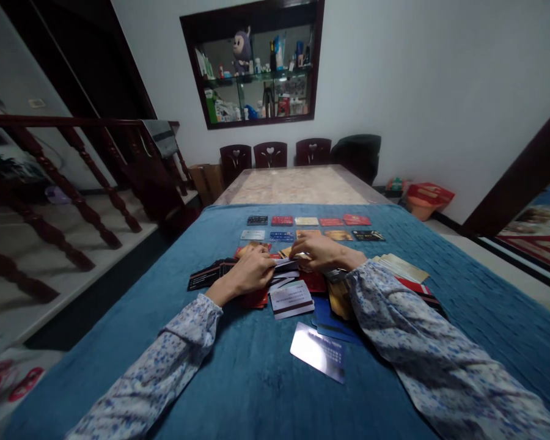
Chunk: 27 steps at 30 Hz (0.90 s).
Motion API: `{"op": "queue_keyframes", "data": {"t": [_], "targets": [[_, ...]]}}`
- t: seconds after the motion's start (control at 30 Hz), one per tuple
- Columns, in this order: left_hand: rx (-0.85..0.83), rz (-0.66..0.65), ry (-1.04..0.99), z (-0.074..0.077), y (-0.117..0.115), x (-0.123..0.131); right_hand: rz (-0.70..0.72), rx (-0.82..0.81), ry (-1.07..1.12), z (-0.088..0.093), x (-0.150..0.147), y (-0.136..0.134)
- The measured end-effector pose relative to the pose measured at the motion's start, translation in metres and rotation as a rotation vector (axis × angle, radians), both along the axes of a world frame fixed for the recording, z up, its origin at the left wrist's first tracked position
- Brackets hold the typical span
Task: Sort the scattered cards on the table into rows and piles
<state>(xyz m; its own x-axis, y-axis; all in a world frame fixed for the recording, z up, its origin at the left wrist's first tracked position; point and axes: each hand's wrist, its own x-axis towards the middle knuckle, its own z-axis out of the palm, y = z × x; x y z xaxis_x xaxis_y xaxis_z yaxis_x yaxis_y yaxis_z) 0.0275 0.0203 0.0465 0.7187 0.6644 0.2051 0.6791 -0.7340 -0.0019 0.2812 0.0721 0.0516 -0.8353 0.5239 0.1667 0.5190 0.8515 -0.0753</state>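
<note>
Over a loose pile of plastic bank cards, my left hand (253, 267) is closed with its fingers on a pale card (285, 265). The fingers of my right hand (319, 250) are curled down at the other end of that card; their tips are partly hidden. Just below lies a white card with a dark stripe (292, 300). Black cards (207, 275) fan out left of my left hand. Blue cards (334, 324) and gold cards (340, 298) lie by my right wrist, and a shiny silver card (318, 351) lies nearest me.
Beyond my hands, cards lie in two rows, among them a red card (282, 220) and a blue card (282, 236). More pale gold cards (406, 267) rest beside my right forearm. A blue cloth (174, 318) covers the near part of the table. Chairs (270, 155) stand at the far end.
</note>
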Motion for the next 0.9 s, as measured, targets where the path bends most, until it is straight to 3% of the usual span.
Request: {"op": "queue_keyframes", "data": {"t": [0.3,0.5,0.7,0.9], "targets": [[0.118,0.096,-0.158,-0.010,0.013,-0.005,-0.150,0.191,0.180,-0.012,-0.007,0.005],[0.053,0.124,-0.304,-0.013,0.016,-0.010,-0.258,0.164,0.207,-0.013,-0.017,0.001],[0.024,0.165,-0.312,-0.012,0.012,-0.009,-0.290,0.124,0.139,0.001,-0.022,-0.017],[-0.009,0.191,-0.301,-0.012,0.012,-0.009,-0.321,0.136,0.096,-0.001,-0.026,-0.019]]}}
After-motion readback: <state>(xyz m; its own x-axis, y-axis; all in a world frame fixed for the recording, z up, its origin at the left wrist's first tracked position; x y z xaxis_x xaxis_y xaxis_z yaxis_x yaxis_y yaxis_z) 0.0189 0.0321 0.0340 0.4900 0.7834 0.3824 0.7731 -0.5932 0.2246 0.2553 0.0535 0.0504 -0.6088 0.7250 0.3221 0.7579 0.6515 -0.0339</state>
